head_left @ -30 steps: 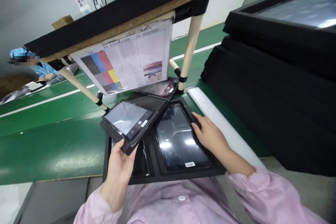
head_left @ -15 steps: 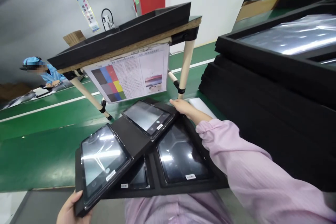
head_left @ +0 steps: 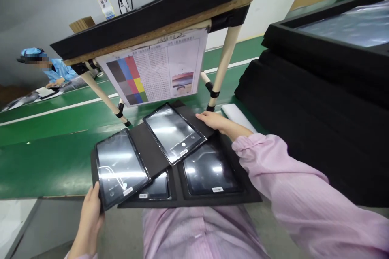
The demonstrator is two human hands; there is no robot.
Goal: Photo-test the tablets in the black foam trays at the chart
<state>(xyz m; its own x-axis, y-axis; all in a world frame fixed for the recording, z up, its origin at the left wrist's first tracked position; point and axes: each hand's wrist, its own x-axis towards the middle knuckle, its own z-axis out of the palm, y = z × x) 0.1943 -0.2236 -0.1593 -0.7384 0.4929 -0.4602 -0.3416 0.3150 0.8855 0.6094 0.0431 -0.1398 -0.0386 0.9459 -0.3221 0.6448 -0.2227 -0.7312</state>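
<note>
My left hand (head_left: 92, 206) grips the near left end of a black foam tray (head_left: 148, 141), its fingers partly hidden beneath. At the far right end, my right hand (head_left: 214, 121) is closed on the same tray, thumb on top. Two tablets rest on this tilted tray: one tablet (head_left: 120, 166) beside my left hand, and another tablet (head_left: 173, 131) nearer my right, its screen lit with a white round button. Underneath lies a lower foam tray (head_left: 178, 194) holding a dark tablet (head_left: 209, 170) and a partly covered tablet (head_left: 154, 190). Small white labels show on the tablets.
A pipe-legged stand (head_left: 226, 56) with a colour-test chart (head_left: 154, 71) rises behind the trays on the green table (head_left: 39, 166). Tall stacked foam trays (head_left: 304, 121) fill the right, beside a white block (head_left: 238, 115). A person in blue (head_left: 59, 71) sits far left.
The view has shifted, so the stand appears larger and higher. My left hand and the held tray's left end have moved up and slightly right. Both hands keep their hold.
</note>
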